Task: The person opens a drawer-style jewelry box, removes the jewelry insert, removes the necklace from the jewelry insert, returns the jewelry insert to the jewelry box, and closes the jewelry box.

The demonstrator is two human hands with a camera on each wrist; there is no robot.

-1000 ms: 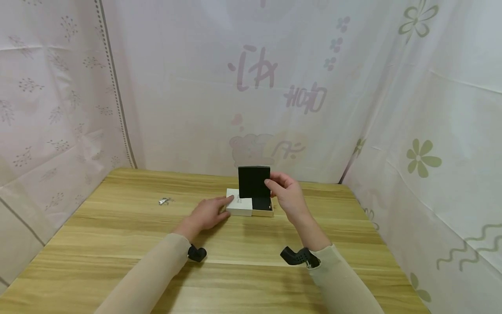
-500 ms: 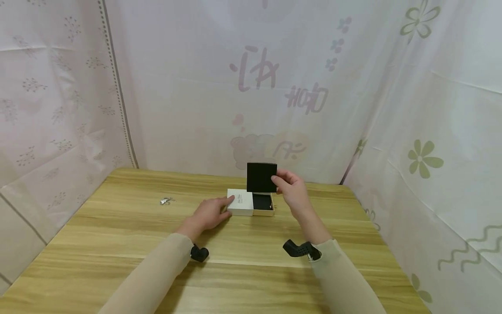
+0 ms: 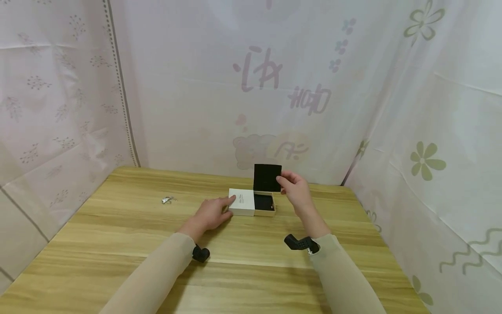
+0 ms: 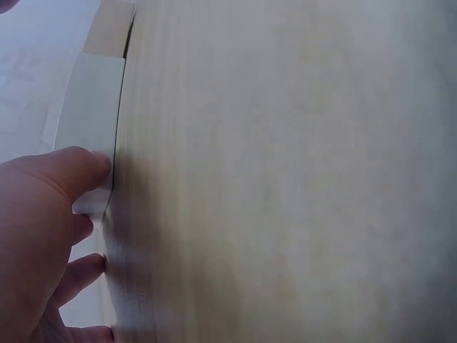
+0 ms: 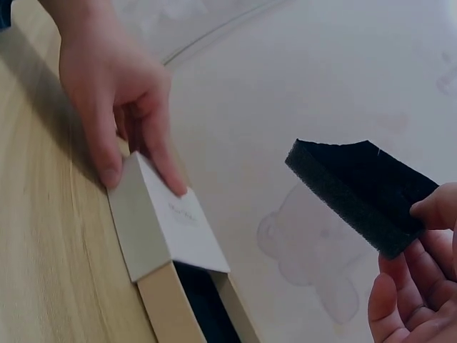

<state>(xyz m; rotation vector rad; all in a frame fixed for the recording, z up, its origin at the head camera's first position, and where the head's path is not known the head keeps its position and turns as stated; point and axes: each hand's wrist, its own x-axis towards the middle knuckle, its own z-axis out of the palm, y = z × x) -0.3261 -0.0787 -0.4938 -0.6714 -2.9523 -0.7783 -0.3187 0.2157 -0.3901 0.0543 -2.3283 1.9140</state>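
Observation:
A square black foam pad (image 3: 266,178) is pinched at its right edge between the thumb and fingers of my right hand (image 3: 296,192). The pad stands upright above the back of a small drawer box, its porous edge facing the camera in the right wrist view. My left hand (image 3: 211,213) grips the left end of the box's white printed sleeve (image 3: 242,203), thumb against the near side and index finger on top. Out of the sleeve's right end sticks a beige drawer (image 3: 264,213) with a black inside. A tiny light spot shows at the drawer's right end, too small to identify.
Left of the box, a small silvery thing (image 3: 166,200), perhaps jewelry, lies on the wooden table (image 3: 243,253). A printed white curtain (image 3: 188,109) hangs behind the table and along both sides.
My right hand has moved the foam pad to the right from in front of the drawer, uncovering more of its black inside. The left hand keeps its grip on the sleeve.

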